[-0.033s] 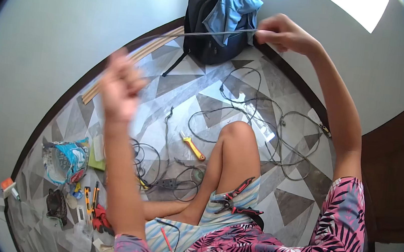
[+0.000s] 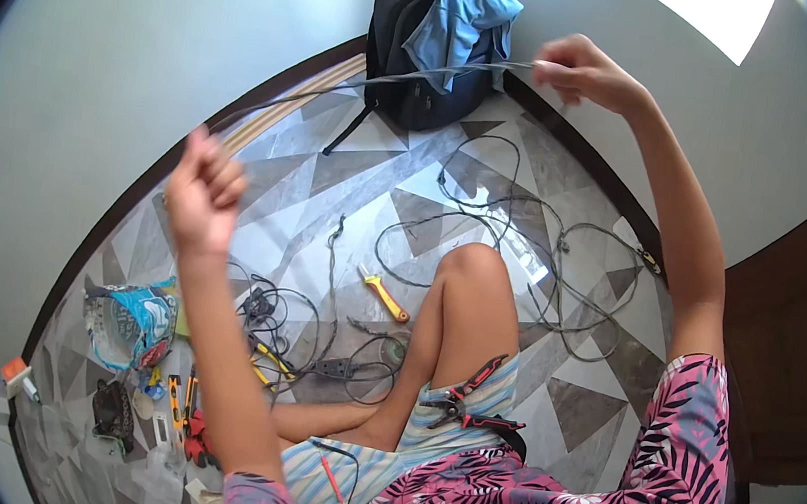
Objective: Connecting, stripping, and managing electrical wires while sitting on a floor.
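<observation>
A thin dark twisted cord (image 2: 384, 79) is stretched in the air between my two raised hands, sagging slightly. My left hand (image 2: 205, 195) is closed on its left end, with the fingers curled and a little blurred. My right hand (image 2: 587, 73), higher up and to the right, pinches the other end between thumb and fingers. Below on the floor lies a loosely looped cord (image 2: 380, 234) of similar look. Red-and-black pliers (image 2: 461, 405) rest on my right thigh, and a slim red tool (image 2: 333, 482) with a black lead lies on my lap.
A yellow-handled tool (image 2: 385, 295) lies before my legs, near a dark power strip (image 2: 334, 368) and tangled cables. A backpack (image 2: 408, 51) draped with blue cloth stands against the wall beside wooden strips (image 2: 249, 135). At left are a blue patterned bag (image 2: 128, 324) and small tools.
My left hand has moved left and my right hand slightly right, so they are farther apart with the cord between them. More cables and yellow handles show beside my left forearm.
</observation>
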Demonstrator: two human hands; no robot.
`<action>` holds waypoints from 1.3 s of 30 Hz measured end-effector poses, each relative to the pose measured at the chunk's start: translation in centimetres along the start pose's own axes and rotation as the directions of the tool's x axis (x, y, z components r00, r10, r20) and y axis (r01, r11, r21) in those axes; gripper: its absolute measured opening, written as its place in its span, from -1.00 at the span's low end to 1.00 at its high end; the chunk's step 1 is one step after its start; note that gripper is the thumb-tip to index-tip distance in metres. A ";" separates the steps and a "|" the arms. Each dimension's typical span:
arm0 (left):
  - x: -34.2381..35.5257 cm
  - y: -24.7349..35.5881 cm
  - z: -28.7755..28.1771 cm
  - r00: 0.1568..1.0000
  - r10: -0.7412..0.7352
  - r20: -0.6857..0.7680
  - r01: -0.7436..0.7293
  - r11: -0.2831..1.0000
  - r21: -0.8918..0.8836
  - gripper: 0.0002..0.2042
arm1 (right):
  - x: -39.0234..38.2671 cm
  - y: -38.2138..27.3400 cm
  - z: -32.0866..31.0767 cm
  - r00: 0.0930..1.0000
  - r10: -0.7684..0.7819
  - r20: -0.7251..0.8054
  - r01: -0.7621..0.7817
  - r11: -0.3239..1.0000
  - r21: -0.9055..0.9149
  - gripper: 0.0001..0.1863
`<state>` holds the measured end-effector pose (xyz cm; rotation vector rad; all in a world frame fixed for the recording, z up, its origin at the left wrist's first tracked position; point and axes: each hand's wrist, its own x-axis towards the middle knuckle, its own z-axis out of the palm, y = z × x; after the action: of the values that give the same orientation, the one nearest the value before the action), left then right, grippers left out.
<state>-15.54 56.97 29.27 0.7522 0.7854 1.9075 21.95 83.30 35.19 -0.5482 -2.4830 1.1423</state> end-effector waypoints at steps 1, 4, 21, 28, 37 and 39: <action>-0.3 0.5 -4.5 0.992 0.069 -0.107 -0.058 0.994 0.096 -0.64 | -1.2 1.6 -1.2 0.999 -0.008 -0.032 0.008 1.000 0.023 -0.57; -2.5 0.8 -16.7 0.871 0.072 -0.485 0.031 0.979 0.202 -0.67 | -3.4 3.7 -3.2 0.994 0.093 -0.057 -0.099 0.990 -0.100 -0.58; -1.4 -3.3 2.1 0.979 -0.061 0.194 0.037 0.992 0.124 -0.73 | 2.1 -2.7 2.6 0.995 -0.025 0.099 0.027 0.999 -0.023 -0.57; -9.6 6.3 -34.1 0.640 0.229 -0.733 0.453 0.658 0.601 -0.74 | -2.2 4.1 -3.1 0.993 0.122 -0.002 -0.122 0.990 -0.069 -0.54; -3.0 -5.2 4.4 0.911 0.104 0.399 -0.412 0.240 0.879 -0.44 | 3.6 -6.0 7.9 0.929 -0.320 0.187 0.367 0.862 -0.350 -0.59; -3.7 -5.3 11.2 0.877 -0.106 0.469 -0.376 0.458 0.806 -0.47 | 4.2 -8.1 8.4 0.904 -0.364 0.226 0.419 0.859 -0.295 -0.59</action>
<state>-2.82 58.12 31.41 1.9050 1.4524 1.2042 12.77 75.08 37.00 -0.0129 -2.7770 0.6260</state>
